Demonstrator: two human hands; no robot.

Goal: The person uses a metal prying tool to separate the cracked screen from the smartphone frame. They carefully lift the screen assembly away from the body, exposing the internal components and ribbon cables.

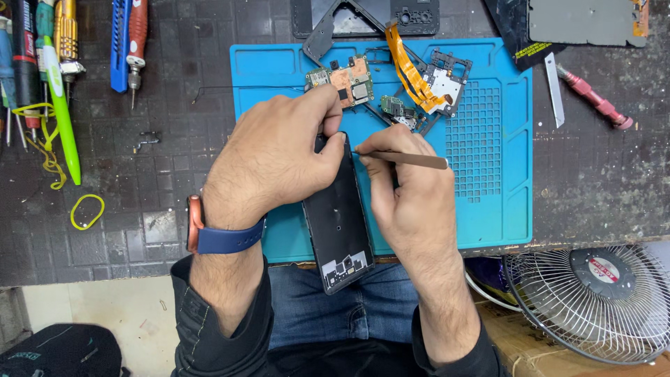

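Left hand gripping phone frame, right hand pinching tweezers, circuit boards beyond on blue mat.

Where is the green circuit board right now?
Head view: the green circuit board lies on the blue mat's upper part, just above the left hand, left of the orange ribbon cable.

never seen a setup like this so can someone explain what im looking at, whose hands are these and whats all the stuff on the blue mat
There is one picture, taken by a camera worn on a person's head, looking down at their own two bare hands. The left hand, with a blue watch on the wrist, steadies an opened phone frame. The right hand holds a thin metal tool with its tip at the frame's edge. On the blue mat lie a circuit board and an orange ribbon cable. Screwdrivers sit far left.
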